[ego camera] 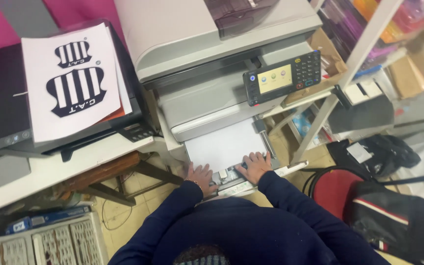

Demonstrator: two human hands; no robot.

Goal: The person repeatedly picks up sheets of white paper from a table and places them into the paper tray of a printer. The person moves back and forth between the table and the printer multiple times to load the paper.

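Sleeves: we see our dark blue sleeves [251, 221] nearest the camera, reaching away from us toward the machine.
Left hand: our left hand [200, 176] lies open, palm down, fingers spread on the near left edge of the pulled-out paper tray [231, 185], gripping nothing.
Right hand: our right hand [256, 166] also lies flat and open, fingers resting on the near right edge of the white paper stack [224, 146].
Paper stack: it sits in the tray, low at the front of the grey copier [192, 54], just beyond both hands.
Control panel: the copier's panel [283, 76] juts out farther on, to the right.
Printed sheet: far left, a white sheet with black striped shields [72, 83] lies on a dark printer [6, 108].
Bag: a black bag [398, 221] sits near right.
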